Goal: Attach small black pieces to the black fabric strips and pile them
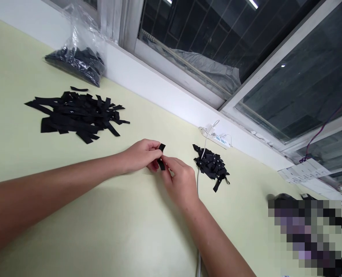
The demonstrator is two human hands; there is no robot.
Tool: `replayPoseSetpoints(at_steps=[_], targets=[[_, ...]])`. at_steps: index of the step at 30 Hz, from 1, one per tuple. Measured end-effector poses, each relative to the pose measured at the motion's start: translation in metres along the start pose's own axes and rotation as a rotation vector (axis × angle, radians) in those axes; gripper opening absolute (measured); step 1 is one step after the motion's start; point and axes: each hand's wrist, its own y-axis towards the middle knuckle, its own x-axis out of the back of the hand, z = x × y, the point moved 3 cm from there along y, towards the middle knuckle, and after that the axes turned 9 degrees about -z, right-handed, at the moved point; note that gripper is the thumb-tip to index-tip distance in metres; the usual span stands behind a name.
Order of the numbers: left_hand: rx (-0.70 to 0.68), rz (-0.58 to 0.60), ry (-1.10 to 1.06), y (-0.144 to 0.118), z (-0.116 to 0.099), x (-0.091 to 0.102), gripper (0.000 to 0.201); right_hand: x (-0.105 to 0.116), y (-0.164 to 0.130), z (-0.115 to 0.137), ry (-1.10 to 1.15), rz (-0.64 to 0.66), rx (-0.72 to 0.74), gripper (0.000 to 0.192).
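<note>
Over the middle of the pale table, my left hand (pixel 143 154) pinches a short black fabric strip (pixel 161 164) between thumb and fingers. My right hand (pixel 180 177) meets it from the right, its fingertips closed on the same strip. Parts of the strip stick out above and below the fingers; its middle is hidden. Left of my hands lies a loose pile of longer black strips (pixel 75 111). To the right sits a smaller heap of short black pieces (pixel 213 163) with small shiny spots on them.
A clear plastic bag (pixel 75 57) of black pieces stands against the wall. A white power strip (pixel 217 139) lies by the wall, and a white cable (pixel 198 188) runs past the right heap toward the front. Dark, partly pixelated items (pixel 306 231) lie at right. Windows (pixel 194 46) rise behind.
</note>
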Motion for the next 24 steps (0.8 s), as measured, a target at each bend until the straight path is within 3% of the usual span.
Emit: replayPoseSetpoints(at_steps=[9, 15, 24], targets=[[0.017, 0.011, -0.002, 0.0014, 0.0026, -0.0005, 0.004, -0.0012, 0.0018, -0.0023, 0.078, -0.061, -0.022, 0.023], [0.050, 0.033, -0.002, 0.0019, 0.0031, -0.0011, 0.007, -0.0021, 0.0040, -0.0034, 0.225, -0.110, -0.160, 0.021], [0.047, -0.084, 0.028, 0.0031, 0.0036, 0.0017, 0.012, -0.0030, 0.0048, -0.0080, 0.329, -0.199, -0.266, 0.021]])
